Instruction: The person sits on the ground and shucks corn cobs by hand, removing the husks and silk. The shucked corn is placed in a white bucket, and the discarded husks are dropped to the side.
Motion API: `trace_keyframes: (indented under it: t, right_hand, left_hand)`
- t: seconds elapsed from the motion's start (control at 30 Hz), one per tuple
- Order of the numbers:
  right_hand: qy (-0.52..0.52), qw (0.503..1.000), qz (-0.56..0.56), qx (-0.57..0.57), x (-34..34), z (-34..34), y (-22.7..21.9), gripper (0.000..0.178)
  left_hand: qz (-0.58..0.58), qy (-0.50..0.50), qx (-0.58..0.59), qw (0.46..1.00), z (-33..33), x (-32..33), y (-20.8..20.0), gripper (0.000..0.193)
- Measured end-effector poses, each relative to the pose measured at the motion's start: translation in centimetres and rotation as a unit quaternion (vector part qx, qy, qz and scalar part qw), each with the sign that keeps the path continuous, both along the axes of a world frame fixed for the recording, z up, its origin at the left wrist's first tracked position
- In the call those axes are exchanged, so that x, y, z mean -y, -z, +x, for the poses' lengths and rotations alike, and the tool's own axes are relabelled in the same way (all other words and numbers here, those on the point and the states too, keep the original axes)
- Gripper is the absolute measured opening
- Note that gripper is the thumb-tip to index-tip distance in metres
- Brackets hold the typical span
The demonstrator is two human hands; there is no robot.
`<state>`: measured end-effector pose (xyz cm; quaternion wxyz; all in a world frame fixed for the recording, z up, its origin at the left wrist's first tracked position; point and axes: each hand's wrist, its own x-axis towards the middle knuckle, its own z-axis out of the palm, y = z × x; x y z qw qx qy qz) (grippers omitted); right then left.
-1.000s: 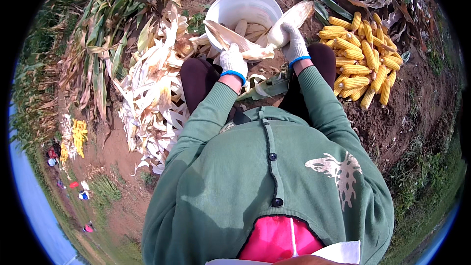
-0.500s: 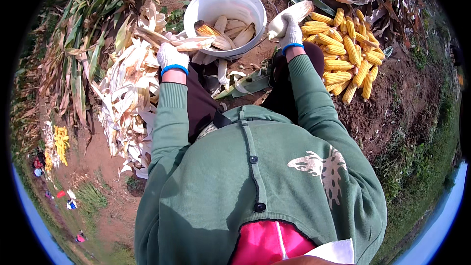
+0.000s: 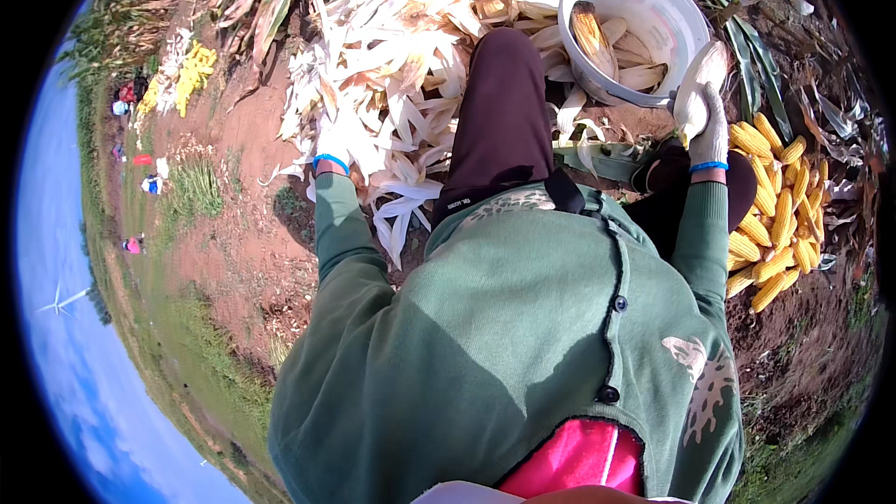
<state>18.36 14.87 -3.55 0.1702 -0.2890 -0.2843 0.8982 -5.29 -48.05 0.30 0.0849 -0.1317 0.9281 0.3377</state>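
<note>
My right hand (image 3: 714, 135), in a white knit glove with a blue wristband, grips a pale corn ear (image 3: 698, 93) upright, beside the bucket's right rim. My left hand (image 3: 331, 142), gloved the same way, is at the near left edge of a heap of pale corn husks (image 3: 401, 65). Its fingers blend into the bright husks, so their shape is hidden. Several ears in dry husk lie inside the white bucket (image 3: 665, 5); one, with a darkened tip (image 3: 590, 33), leans on its left wall. Bare yellow cobs (image 3: 779, 210) are piled right of my right forearm.
My dark-trousered knee (image 3: 504, 84) rises between the husk heap and the bucket. Dry corn stalks (image 3: 271, 0) lie at the far left, and green leaves (image 3: 747, 56) right of the bucket. Far off at left are another yellow pile (image 3: 194, 75) and a few people (image 3: 154, 182).
The view has swung left, so the bucket and cobs appear farther right. My left hand has moved from near the bucket to the husk heap; the husk strips it held are no longer distinguishable.
</note>
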Motion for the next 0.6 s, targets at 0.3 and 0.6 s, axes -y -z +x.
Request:
trace_keyframes:
  t: [0.3,0.6]
  right_hand:
    - [-0.01,0.999,0.016,0.041,1.2,-0.4,0.0,0.052]
    - [-0.07,0.988,0.131,0.031,5.3,0.4,-1.0,0.051]
  left_hand:
    - [-0.112,-0.053,-0.141,0.982,2.0,4.6,3.3,0.053]
    - [0.733,0.057,0.125,0.667,1.2,-27.3,-4.6,0.04]
